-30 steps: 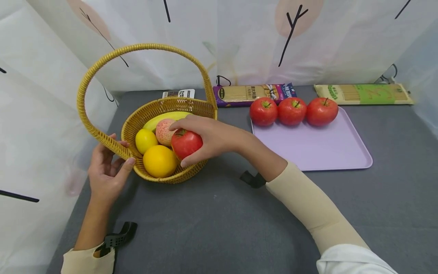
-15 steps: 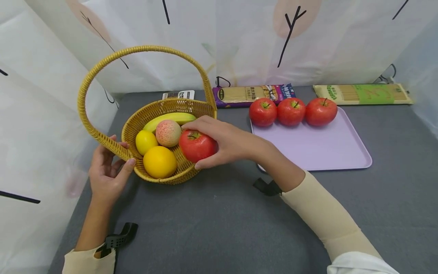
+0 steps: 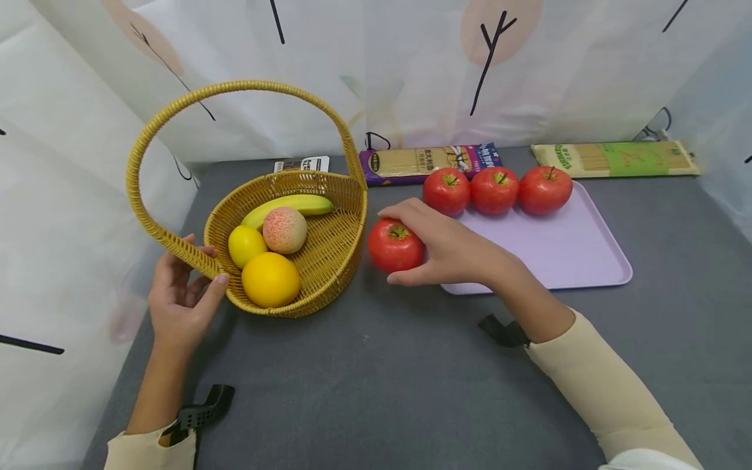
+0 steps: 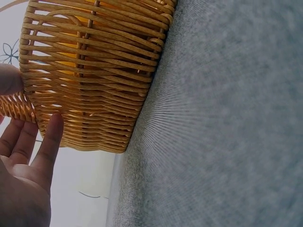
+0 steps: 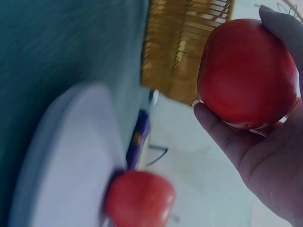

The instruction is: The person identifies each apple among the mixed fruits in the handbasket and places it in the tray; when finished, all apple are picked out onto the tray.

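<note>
My right hand (image 3: 455,245) grips a red apple (image 3: 395,246), between the basket and the tray in the head view. Thumb and fingers spread around its sides, and the right wrist view shows the apple (image 5: 248,73) raised above the table. My left hand (image 3: 182,297) holds the wicker basket (image 3: 335,261) at its left side, where the tall handle meets the rim. In the left wrist view the fingers (image 4: 49,146) lie against the weave. Inside the basket are a banana (image 3: 317,204), a peach (image 3: 284,230), a lemon (image 3: 245,245) and an orange (image 3: 271,281).
A lilac tray (image 3: 564,254) on the right bears three red apples (image 3: 495,190) along its far edge. Behind it lie a purple pasta pack (image 3: 405,166) and a green noodle pack (image 3: 623,160). A printed curtain (image 3: 411,72) stands close behind the table.
My right hand has carried the apple out of the basket, rightward to the gap before the tray. The left hand keeps its hold on the basket.
</note>
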Available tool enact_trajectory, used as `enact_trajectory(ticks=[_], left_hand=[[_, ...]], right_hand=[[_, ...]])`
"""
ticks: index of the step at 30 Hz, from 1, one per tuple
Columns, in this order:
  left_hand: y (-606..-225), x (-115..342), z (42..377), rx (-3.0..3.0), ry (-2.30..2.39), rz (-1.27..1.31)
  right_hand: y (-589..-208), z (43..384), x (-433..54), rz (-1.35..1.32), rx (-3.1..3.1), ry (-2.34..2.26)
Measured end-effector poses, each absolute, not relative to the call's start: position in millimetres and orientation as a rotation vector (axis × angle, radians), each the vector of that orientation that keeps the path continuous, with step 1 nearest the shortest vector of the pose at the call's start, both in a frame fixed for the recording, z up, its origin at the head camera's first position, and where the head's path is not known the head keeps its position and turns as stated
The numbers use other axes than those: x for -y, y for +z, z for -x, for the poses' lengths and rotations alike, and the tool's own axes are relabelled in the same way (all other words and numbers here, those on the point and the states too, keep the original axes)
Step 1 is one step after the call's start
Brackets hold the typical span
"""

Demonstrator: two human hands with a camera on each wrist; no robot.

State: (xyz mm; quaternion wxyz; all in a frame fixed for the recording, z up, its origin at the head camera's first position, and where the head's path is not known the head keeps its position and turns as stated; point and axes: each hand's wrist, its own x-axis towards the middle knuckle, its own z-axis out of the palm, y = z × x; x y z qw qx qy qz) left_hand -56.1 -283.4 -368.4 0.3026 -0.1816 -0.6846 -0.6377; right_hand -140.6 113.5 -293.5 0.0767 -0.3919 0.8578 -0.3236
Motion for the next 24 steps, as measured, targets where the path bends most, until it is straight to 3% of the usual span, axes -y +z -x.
enact_trajectory(ticks=[11, 24], left_hand=[[-368.0, 284.9, 56.1, 1.804, -1.702, 0.477], [-367.4, 284.8, 56.4, 1.784, -1.720, 0.475]], right_hand=[[-306.5, 147.8, -165.9, 0.956, -2.705, -0.906], [-318.7, 149.3, -182.3, 0.840, -2.749, -0.817]])
